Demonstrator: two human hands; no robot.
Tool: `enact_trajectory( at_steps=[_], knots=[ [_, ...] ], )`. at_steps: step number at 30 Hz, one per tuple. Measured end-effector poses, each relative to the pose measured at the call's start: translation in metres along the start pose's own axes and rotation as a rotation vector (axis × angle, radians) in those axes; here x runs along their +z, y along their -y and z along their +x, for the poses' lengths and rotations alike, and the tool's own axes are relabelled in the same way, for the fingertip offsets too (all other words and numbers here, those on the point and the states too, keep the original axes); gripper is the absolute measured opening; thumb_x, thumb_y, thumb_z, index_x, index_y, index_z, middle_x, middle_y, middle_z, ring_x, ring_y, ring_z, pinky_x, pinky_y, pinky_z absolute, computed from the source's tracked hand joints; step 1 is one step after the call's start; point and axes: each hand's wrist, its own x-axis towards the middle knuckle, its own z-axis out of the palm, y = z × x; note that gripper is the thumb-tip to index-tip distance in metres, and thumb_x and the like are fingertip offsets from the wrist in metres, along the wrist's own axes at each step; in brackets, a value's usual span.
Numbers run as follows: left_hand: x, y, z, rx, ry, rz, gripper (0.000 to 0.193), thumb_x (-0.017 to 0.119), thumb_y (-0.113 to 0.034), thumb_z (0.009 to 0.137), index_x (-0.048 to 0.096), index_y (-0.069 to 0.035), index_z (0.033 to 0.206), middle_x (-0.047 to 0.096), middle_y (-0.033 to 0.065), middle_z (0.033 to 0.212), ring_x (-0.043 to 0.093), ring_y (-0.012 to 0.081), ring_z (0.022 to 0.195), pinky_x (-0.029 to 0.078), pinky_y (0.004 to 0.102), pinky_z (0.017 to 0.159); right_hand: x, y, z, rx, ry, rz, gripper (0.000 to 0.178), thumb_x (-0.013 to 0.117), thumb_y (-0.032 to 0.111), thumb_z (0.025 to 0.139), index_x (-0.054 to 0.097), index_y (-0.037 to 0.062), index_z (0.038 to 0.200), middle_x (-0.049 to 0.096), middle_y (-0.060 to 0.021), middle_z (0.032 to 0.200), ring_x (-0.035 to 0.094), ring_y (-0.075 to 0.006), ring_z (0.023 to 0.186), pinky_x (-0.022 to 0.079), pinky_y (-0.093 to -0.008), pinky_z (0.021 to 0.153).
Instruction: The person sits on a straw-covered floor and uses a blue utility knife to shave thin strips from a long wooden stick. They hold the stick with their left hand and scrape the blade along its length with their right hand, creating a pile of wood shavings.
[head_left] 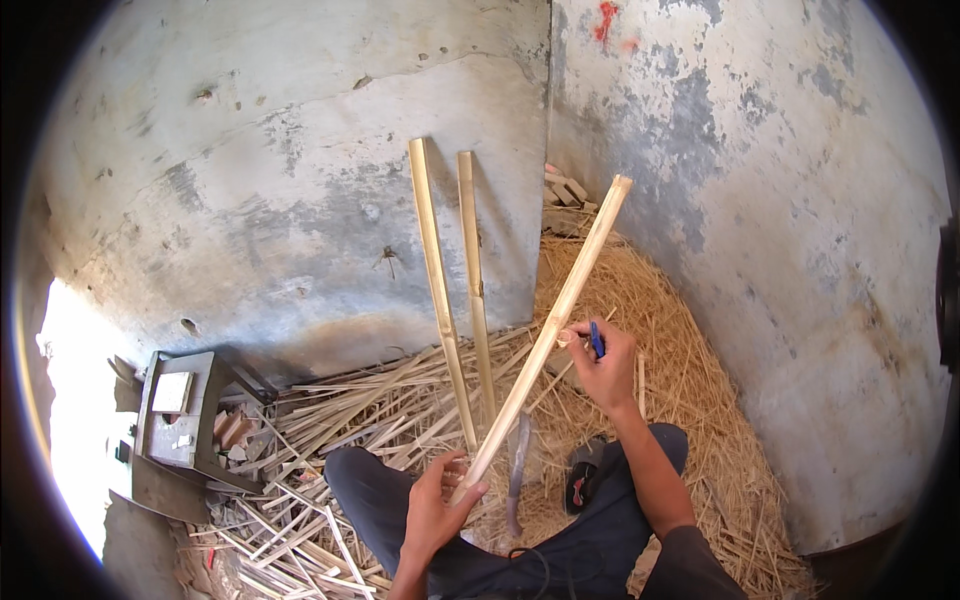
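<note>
A long split bamboo strip (563,300) slants up and to the right in front of me. My left hand (437,507) grips its lower end, thumb on one side and fingers on the other. About midway up the strip, my right hand (608,368) is closed round a slim blue pen-like tool (597,340). The right fingertips are beside the strip's edge, near a small pale curl that I cannot make out clearly. Two more strips, a wider bamboo strip (433,270) and a narrower bamboo strip (473,260), lean against the wall ahead.
Thin split sticks (380,400) litter the floor at left, and straw-like shavings (690,430) heap up at right. A curved tool (517,475) stands or lies between my legs. At far left is a dark metal stand (190,420). Worn plaster walls (300,200) meet in a corner ahead.
</note>
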Motion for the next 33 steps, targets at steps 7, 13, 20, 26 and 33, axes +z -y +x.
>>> enact_trajectory(
  at_steps=[7,13,20,26,33],
  knots=[
    [0.036,-0.044,0.052,0.158,-0.006,0.098,0.056,0.084,-0.023,0.093,0.064,0.001,0.139,0.075,0.0163,0.097,0.074,0.0227,0.085,0.058,0.037,0.076,0.003,0.006,-0.001,-0.085,-0.007,-0.086,0.017,0.079,0.014,0.092,0.069,0.0007,0.091,0.061,-0.0115,0.071,0.056,-0.0228,0.057,0.043,-0.0378,0.055],
    [0.051,-0.044,0.052,0.154,-0.091,-0.046,0.034,0.077,-0.019,0.1,0.074,0.001,0.127,0.078,0.0232,0.097,0.077,0.0263,0.085,0.057,0.0369,0.079,0.003,0.0,0.0,-0.203,-0.015,-0.093,0.011,0.077,0.006,0.087,0.069,0.0014,0.095,0.066,-0.0131,0.08,0.065,-0.0289,0.063,0.049,-0.0372,0.06],
    [0.04,-0.032,0.046,0.052,-0.001,-0.119,0.037,0.076,-0.019,0.101,0.072,0.002,0.132,0.081,0.0193,0.102,0.071,0.0126,0.093,0.056,0.0315,0.083,-0.005,-0.004,0.002,0.012,0.202,0.044,0.01,0.077,0.008,0.091,0.071,0.0015,0.096,0.065,-0.0066,0.078,0.059,-0.0151,0.062,0.044,-0.0317,0.057],
    [0.04,-0.015,0.045,-0.021,0.102,-0.26,0.039,0.073,-0.02,0.105,0.071,0.001,0.138,0.067,-0.0004,0.084,0.053,0.0034,0.07,0.042,0.024,0.061,0.009,-0.03,-0.006,0.19,0.214,0.527,0.012,0.074,0.015,0.1,0.073,0.0034,0.103,0.064,0.0032,0.081,0.047,-0.0027,0.058,0.032,-0.0244,0.053],
    [0.035,-0.014,0.045,-0.241,0.302,-0.644,0.041,0.071,-0.018,0.106,0.067,-0.001,0.143,0.056,-0.0076,0.081,0.04,-0.0013,0.058,0.028,0.0214,0.049,0.01,-0.035,-0.006,0.482,0.17,0.969,0.018,0.073,0.019,0.102,0.071,0.005,0.111,0.069,0.0007,0.084,0.043,-0.0013,0.056,0.027,-0.0211,0.051]
  ],
)
